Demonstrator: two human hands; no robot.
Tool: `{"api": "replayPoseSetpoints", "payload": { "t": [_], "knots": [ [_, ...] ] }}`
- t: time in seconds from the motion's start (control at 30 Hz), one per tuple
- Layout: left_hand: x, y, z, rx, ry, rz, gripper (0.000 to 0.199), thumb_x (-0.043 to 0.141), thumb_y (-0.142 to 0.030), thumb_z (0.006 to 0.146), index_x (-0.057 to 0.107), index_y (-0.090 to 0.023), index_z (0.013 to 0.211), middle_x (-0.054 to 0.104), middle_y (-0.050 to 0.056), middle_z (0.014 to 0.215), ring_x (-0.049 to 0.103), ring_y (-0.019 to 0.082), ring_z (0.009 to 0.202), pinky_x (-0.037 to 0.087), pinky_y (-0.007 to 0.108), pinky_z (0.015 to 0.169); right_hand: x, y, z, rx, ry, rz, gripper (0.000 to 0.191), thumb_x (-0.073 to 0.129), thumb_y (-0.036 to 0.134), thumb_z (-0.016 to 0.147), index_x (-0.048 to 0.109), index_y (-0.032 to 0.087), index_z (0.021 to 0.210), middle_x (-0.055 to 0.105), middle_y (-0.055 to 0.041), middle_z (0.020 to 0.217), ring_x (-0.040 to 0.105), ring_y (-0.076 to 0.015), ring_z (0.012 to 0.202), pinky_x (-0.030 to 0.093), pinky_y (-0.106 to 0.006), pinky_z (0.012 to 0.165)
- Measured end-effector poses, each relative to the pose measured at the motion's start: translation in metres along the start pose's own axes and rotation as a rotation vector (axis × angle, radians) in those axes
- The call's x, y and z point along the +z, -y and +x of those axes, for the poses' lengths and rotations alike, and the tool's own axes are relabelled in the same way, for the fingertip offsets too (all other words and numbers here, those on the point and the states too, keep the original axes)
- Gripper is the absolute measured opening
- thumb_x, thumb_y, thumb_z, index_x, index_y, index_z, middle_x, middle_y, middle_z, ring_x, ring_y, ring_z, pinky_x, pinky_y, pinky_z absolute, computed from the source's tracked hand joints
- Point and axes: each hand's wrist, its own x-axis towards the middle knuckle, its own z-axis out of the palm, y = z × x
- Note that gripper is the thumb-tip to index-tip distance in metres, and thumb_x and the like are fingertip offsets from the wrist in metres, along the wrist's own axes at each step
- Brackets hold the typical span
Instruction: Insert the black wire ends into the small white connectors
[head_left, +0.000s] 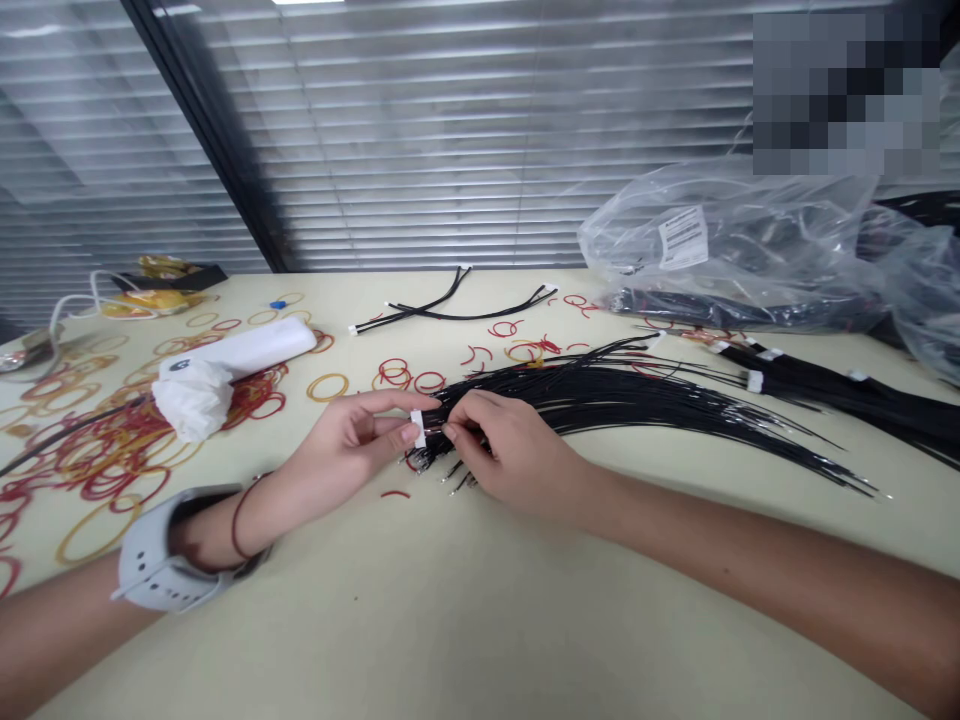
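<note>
Nearest, the person's left hand [352, 440], a pale-strapped smartwatch [154, 565] and a red wrist cord [237, 525] at its wrist, pinches a small white connector housing [417, 428] narrowly between thumb and fingertips, a grip that seems to keep it steady and its end facing the other hand. The right hand [517, 450] sits just beside it, fingertips [450, 432] closed narrowly at the housing; what they hold is too small to tell. A fan of thin black wires [600, 402] spreads rightward from between the hands across the cream table [480, 640], probably laid out so the loose ends stay separated. Left of the hands lie scattered red and tan rubber bands [97, 460], a white cylinder [240, 350] and crumpled white tissue [193, 398]. To the right, bundled black wires with white bands [825, 400] lie beyond the fan. Farther back are two black cable harnesses [450, 312] and a clear plastic bag [697, 240], with window blinds [450, 130] behind.
</note>
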Motion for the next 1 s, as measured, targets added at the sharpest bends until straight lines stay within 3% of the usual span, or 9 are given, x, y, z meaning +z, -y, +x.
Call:
{"api": "replayPoseSetpoints", "payload": {
  "t": [0.27,0.63,0.87,1.0],
  "knots": [
    [0.0003,-0.0023,0.0008,-0.015,0.014,-0.01,0.029,0.059,-0.027,0.073,0.058,-0.014,0.099,0.058,0.002,0.07,0.049,0.008,0.057,0.038,0.016,0.047,0.0008,-0.0007,0.0012,0.009,-0.002,-0.008,0.016,0.035,0.022,0.085,0.044,0.015,0.074,0.05,0.0002,0.071,0.041,-0.0077,0.061,0.029,-0.022,0.056],
    [0.0009,-0.0034,-0.0016,-0.01,0.069,-0.023,0.027,0.058,-0.025,0.074,0.058,-0.014,0.099,0.057,0.001,0.065,0.047,0.008,0.054,0.038,0.016,0.045,0.0003,0.0,0.0002,-0.087,0.082,-0.033,0.018,0.032,0.021,0.086,0.045,0.013,0.077,0.05,-0.0031,0.077,0.044,-0.0091,0.066,0.032,-0.023,0.06],
    [-0.001,-0.0041,0.0016,0.002,0.025,-0.058,0.028,0.057,-0.026,0.075,0.057,-0.015,0.1,0.06,0.005,0.083,0.051,0.009,0.063,0.042,0.018,0.054,-0.0009,0.0025,0.0011,-0.097,0.001,0.012,0.019,0.032,0.022,0.087,0.049,0.013,0.082,0.051,-0.0041,0.082,0.045,-0.0101,0.07,0.035,-0.023,0.063],
    [-0.0028,-0.0002,0.0052,-0.037,0.022,-0.151,0.028,0.057,-0.025,0.076,0.055,-0.016,0.102,0.06,0.006,0.096,0.054,0.012,0.078,0.044,0.02,0.067,-0.0001,0.001,0.0015,-0.121,-0.051,0.014,0.02,0.034,0.02,0.087,0.052,0.011,0.09,0.051,-0.0055,0.085,0.046,-0.0106,0.075,0.038,-0.024,0.067]
  ]
}}
